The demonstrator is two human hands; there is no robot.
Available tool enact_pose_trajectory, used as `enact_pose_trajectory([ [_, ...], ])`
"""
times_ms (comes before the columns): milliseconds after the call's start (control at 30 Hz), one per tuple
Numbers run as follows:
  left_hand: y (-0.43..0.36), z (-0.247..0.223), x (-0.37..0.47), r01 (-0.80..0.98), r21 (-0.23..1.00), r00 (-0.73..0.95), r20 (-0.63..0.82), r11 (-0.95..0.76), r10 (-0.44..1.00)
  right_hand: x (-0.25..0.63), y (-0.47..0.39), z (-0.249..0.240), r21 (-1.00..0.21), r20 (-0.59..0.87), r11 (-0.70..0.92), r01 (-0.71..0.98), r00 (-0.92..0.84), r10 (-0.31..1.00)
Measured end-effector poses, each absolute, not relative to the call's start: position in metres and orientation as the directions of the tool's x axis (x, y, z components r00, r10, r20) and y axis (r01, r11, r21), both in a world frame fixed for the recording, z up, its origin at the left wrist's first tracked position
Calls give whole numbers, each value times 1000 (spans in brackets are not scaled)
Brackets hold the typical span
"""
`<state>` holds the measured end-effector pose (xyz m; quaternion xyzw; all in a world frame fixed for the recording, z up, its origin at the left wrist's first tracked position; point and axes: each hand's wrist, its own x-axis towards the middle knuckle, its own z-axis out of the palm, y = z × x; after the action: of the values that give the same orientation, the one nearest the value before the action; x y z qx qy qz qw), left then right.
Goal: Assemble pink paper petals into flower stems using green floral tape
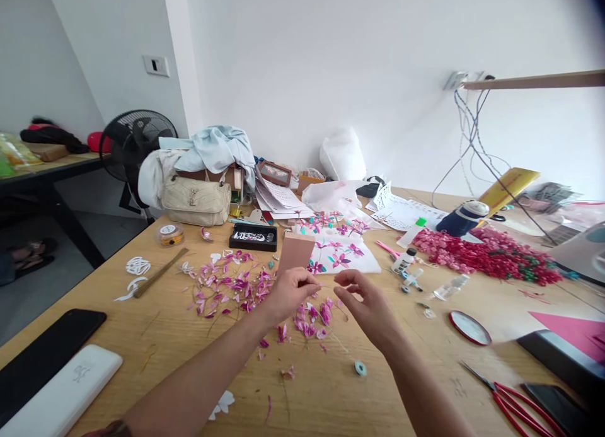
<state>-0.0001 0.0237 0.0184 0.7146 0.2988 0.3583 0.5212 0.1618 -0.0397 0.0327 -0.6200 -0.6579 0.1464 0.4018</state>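
Over the middle of the table, my left hand is closed in a pinch with the thumb against the forefinger. A thin pinkish strand seems to stick out of the pinch, too small to name. My right hand faces it a short way off, fingers curved, with a gap between thumb and forefinger. Below both hands lie loose pink fabric petals. A small pale blue spool with a fine thread rests nearer me. Behind the left hand stands a brown card; a white sheet with pink flowers lies beyond.
More petals and stems spread to the left, by a black case. At right are a small bottle, a round red-rimmed lid, red-handled scissors and red flower bunches. A white power bank lies front left.
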Motion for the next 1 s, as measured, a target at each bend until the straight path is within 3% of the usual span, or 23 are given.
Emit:
enact_pose_trajectory([
  [100,26,16,-1,-86,988,630,-45,127,775,164,-45,40,-442,535,390,808,-111,837],
  [167,26,16,-3,-126,953,678,-121,277,725,163,-46,43,-303,579,478,824,-239,779],
  [267,25,17,-4,-122,928,711,-165,351,683,161,-44,47,-219,584,526,822,-322,745],
  [367,23,19,-4,-88,936,722,-175,339,670,159,-43,49,-217,562,535,816,-344,752],
  [467,22,20,-3,-52,985,695,-81,162,714,155,-43,48,-316,516,456,832,-252,819],
  [533,21,20,-2,5,986,665,121,-166,737,153,-42,43,-459,433,319,829,-104,895],
  [633,20,19,-2,124,740,663,434,-661,610,153,-38,34,-695,182,64,716,89,979],
  [700,20,16,-2,166,638,665,491,-752,563,155,-35,29,-773,72,-20,634,119,990],
  [800,22,14,0,152,798,606,390,-583,693,160,-37,30,-743,218,81,664,125,968],
  [900,24,13,1,22,984,587,131,-177,799,163,-43,38,-556,450,286,780,-7,893],
  [1000,25,14,-1,-103,981,657,-59,166,752,164,-46,43,-352,536,441,826,-208,818],
])
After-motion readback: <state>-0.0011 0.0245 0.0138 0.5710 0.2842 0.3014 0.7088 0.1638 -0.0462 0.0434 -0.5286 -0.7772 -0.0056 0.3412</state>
